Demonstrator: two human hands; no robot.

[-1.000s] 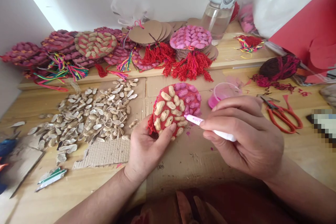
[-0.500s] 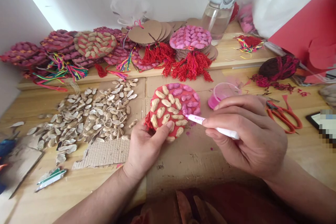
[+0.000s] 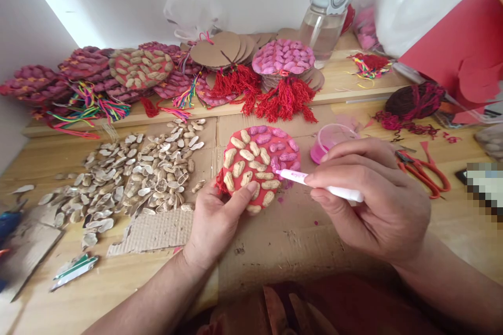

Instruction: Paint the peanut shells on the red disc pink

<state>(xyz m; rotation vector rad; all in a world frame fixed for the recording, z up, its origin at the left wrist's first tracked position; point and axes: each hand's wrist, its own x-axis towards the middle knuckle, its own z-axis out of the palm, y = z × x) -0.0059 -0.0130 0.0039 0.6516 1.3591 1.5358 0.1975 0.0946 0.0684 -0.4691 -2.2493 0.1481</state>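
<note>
A round red disc (image 3: 256, 198) covered with peanut shells is gripped at its lower left by my left hand (image 3: 220, 214), thumb on top and the other fingers hidden beneath. Shells on its upper right are pink-purple; the others are plain tan. My right hand (image 3: 373, 199) pinches a white marker (image 3: 341, 193) between thumb and fingers. The marker's pink tip touches or nearly touches a purple shell near the disc's right side. Just behind my right hand stands a clear cup (image 3: 332, 138) of pink liquid. Red yarn (image 3: 221, 182) sticks out at the disc's left edge.
Loose peanut shells (image 3: 157, 167) lie heaped at the left on cardboard. Decorated discs (image 3: 283, 57) with red tassels and a water bottle (image 3: 324, 18) line the raised back shelf. Orange-handled scissors (image 3: 424, 172) rest at the right, near dark yarn (image 3: 414, 102).
The marker and my right hand have shifted very slightly, with the tip staying by the same purple shell. My left hand keeps its hold on the disc; the whole view has moved a little.
</note>
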